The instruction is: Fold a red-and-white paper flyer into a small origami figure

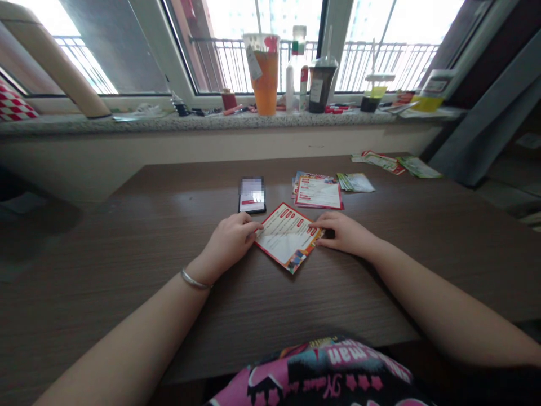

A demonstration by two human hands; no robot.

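Note:
A square printed card with a red border is turned cornerwise in front of me, just above or on the brown table. At its left corner, my left hand pinches the edge between thumb and fingers. My right hand grips the right corner, fingers on top and thumb below. A colourful picture fills the card's near right edge; red labels and lines of text cover the rest. Just beyond the card lies a phone, its screen lit and partly blurred out.
Behind the card rest a stack of red-bordered cards and a green-and-white card pile. More cards lie at the far right. Along the windowsill stand an orange drink cup, a dark cup and bottles.

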